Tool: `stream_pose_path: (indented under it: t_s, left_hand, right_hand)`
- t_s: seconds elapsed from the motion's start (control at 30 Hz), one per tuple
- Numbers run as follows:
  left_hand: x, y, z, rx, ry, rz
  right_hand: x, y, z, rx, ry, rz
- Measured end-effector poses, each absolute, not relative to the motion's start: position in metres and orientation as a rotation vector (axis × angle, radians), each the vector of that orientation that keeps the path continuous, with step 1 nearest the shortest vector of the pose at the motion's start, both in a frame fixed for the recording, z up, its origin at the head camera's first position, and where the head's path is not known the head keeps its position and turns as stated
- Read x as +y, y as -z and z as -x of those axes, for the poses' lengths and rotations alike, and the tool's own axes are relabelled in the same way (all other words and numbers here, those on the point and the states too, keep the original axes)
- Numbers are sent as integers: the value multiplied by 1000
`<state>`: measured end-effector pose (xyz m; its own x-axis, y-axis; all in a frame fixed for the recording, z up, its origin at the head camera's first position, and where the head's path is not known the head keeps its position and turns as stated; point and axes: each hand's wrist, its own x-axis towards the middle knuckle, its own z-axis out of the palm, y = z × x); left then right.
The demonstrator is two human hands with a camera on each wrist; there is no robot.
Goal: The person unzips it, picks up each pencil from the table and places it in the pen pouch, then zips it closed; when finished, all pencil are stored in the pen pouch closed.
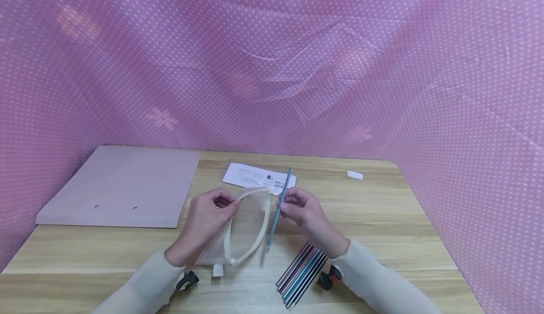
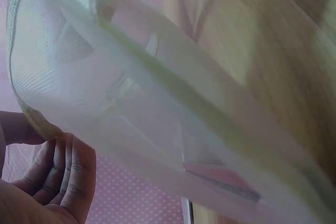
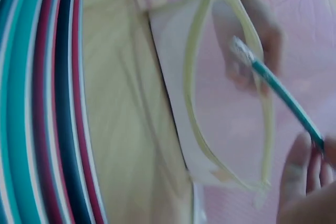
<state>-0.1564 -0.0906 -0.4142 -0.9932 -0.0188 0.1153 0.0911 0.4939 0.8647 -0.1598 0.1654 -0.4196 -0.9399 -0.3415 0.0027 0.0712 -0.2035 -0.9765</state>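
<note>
My left hand [image 1: 210,219] pinches the cream zip edge of a see-through mesh pouch [image 1: 264,229], whose mouth gapes toward the right. Between the thumb and fingers of my right hand [image 1: 305,211] is a slim teal pencil [image 1: 275,222], tilted, its lower end pointing down beside the pouch. In the right wrist view the clear-tipped end of that pencil [image 3: 286,98] overlaps the pouch's mouth; whether it is inside cannot be told. Below my right hand, several striped pencils [image 1: 301,274] in teal, dark and reddish tones lie side by side on the table.
A white printed packet [image 1: 250,174] lies behind the pouch. A white eraser [image 1: 354,175] sits at the back right. The large pale pink board [image 1: 123,186] covers the table's left rear. Pink dotted cloth [image 1: 272,68] hangs around the wooden table [image 1: 382,238].
</note>
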Motion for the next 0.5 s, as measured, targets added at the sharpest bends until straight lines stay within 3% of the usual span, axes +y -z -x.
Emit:
stream_pose_path:
  t_s: [0.3, 0.5]
  left_hand:
    - [-93, 415, 159, -2608, 1543, 93]
    - [-94, 413, 159, -2621, 1545, 81]
  right_hand:
    - [134, 438, 165, 1775, 2412, -76]
    - [122, 441, 163, 1718, 2421, -188]
